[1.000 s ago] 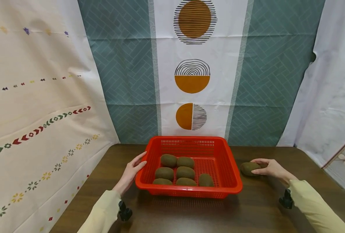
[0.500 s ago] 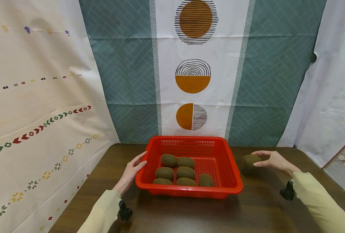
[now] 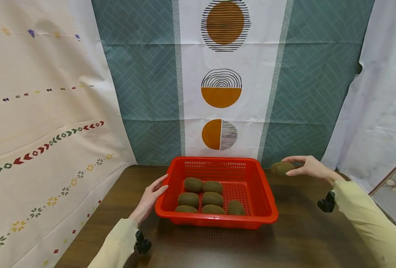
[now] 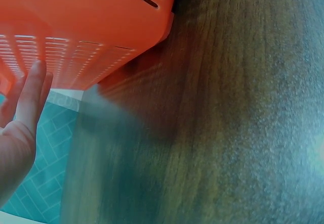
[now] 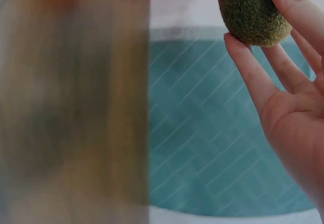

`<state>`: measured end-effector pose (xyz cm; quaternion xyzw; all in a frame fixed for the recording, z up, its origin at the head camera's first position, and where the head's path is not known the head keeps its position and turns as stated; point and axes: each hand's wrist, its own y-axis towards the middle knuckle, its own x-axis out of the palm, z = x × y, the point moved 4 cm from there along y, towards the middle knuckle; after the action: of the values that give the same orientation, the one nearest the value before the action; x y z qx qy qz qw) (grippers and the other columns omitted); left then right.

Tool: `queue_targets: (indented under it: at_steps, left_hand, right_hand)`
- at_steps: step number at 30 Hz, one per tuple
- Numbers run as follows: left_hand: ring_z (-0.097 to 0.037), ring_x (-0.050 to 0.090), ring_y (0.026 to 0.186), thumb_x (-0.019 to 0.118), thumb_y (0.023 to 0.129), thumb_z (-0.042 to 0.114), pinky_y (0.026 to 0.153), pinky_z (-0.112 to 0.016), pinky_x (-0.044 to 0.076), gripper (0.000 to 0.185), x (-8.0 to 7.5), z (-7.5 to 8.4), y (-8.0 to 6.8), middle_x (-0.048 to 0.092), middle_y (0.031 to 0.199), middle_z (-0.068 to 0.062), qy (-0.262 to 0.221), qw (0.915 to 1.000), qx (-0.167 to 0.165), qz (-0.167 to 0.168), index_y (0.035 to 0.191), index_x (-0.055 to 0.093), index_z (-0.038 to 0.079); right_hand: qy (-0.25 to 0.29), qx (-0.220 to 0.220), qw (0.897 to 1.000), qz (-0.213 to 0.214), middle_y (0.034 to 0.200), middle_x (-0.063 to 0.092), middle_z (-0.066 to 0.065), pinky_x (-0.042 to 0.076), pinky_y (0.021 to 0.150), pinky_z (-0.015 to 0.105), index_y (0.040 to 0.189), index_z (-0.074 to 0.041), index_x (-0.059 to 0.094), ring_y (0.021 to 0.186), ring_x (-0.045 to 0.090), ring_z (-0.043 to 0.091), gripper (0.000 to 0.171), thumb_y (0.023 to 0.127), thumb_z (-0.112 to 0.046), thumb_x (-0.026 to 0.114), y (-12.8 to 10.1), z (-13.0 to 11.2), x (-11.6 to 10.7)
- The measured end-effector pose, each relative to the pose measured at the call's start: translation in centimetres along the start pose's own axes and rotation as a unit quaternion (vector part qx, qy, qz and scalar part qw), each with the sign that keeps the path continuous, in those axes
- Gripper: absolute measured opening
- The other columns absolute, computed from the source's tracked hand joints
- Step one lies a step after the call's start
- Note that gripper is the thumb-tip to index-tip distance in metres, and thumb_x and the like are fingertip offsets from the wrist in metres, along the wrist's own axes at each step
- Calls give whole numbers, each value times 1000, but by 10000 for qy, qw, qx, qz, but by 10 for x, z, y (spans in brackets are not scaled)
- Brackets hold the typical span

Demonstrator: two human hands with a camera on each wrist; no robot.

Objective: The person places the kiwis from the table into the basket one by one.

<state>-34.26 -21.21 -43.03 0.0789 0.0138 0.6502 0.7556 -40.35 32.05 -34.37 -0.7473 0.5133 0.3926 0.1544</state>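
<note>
My right hand (image 3: 307, 166) pinches a brown fuzzy kiwi (image 3: 282, 169) between thumb and fingertips, raised above the table to the right of the red basket. Close up in the right wrist view, fingers and thumb hold one end of the kiwi (image 5: 251, 14). A red perforated plastic basket (image 3: 224, 219) sits mid-table with several kiwis (image 3: 212, 199) inside, most on its left side and one upright at front right (image 3: 236, 207). My left hand (image 3: 149, 199) rests against the basket's left side. In the left wrist view its straight fingers (image 4: 33, 90) lie along the outer wall.
The dark wooden table (image 3: 218, 249) carries the basket near its back edge. Behind hangs a teal and white patterned cloth (image 3: 147, 93). A cream cloth (image 3: 50, 123) hangs at the left and a pale one (image 3: 378, 123) at the right.
The right hand has lifted the kiwi from the table, up and slightly left toward the basket's back right corner. The left hand and the basket have stayed put.
</note>
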Motion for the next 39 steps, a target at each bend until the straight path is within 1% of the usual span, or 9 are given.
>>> queue_targets:
  at_steps: [6, 11, 18, 21, 23, 26, 29, 35, 39]
  left_hand:
    - [-33, 53, 105, 57, 90, 16, 79, -42, 47, 46, -2, -2, -2, 48, 128, -15, -72, 10000, -60, 9, 135, 44, 15]
    - [-35, 52, 106, 55, 91, 15, 80, -42, 47, 47, -2, -4, -4, 46, 129, -16, -50, 10000, -67, -51, 136, 42, 15]
    - [-38, 51, 107, 57, 90, 15, 79, -43, 47, 47, -2, -4, -5, 46, 128, -17, -121, 9999, -31, -31, 135, 42, 14]
    - [-37, 51, 106, 57, 90, 15, 79, -43, 47, 48, -2, -4, -5, 46, 128, -17, -123, 9999, -56, -28, 135, 42, 15]
    - [-37, 51, 106, 57, 90, 15, 79, -43, 47, 48, -2, -4, -4, 46, 129, -16, -109, 9999, -77, -22, 136, 42, 15]
    - [-35, 52, 106, 57, 90, 16, 79, -42, 47, 48, -3, -2, -3, 47, 128, -15, -67, 9999, -94, -21, 136, 42, 16]
    - [-34, 52, 106, 57, 90, 17, 79, -42, 47, 48, -2, -1, -3, 47, 128, -15, -51, 9999, -76, -45, 136, 42, 16]
    - [-33, 53, 105, 57, 90, 16, 79, -42, 47, 48, -1, -1, -1, 47, 128, -15, -64, 9999, -73, -46, 136, 43, 16]
    - [-35, 52, 106, 56, 90, 16, 79, -42, 47, 48, -1, 1, 0, 46, 129, -17, -94, 9999, -31, -73, 136, 42, 14]
  right_hand:
    - [395, -18, 9986, -347, 122, 53, 11, 37, 88, 52, 120, -12, 59, 114, 41, 31, 51, 74, -28, 75, 20, -21, 4]
    - [529, -187, 9948, -852, 122, 53, 8, 37, 89, 50, 121, -13, 59, 115, 41, 31, 49, 76, -26, 74, 35, -38, 14]
    - [993, -335, 9793, -1734, 112, 59, 9, 43, 84, 40, 122, -7, 56, 99, 56, 28, 48, 78, -16, 72, 59, -67, 33]
    - [1029, -391, 9718, -2087, 112, 59, 10, 45, 83, 39, 120, -5, 57, 102, 55, 29, 48, 76, -14, 74, 69, -82, 42]
    - [961, -408, 9676, -2299, 113, 58, 11, 46, 82, 39, 118, -5, 59, 104, 52, 31, 47, 74, -13, 75, 76, -90, 50]
    - [620, -351, 9665, -2465, 119, 54, 9, 45, 83, 40, 116, -8, 61, 110, 46, 35, 47, 72, -16, 77, 85, -99, 61]
    - [211, -363, 9649, -2591, 120, 53, 6, 45, 82, 38, 115, -9, 62, 110, 45, 32, 48, 71, -17, 78, 93, -105, 74]
    - [-438, -658, 9557, -2836, 107, 60, -3, 47, 76, 31, 110, -11, 65, 96, 50, 20, 44, 69, -18, 79, 107, -111, 100]
    - [-713, -832, 9471, -3017, 106, 60, -2, 47, 75, 29, 108, -7, 66, 94, 51, 18, 43, 68, -15, 79, 115, -112, 114]
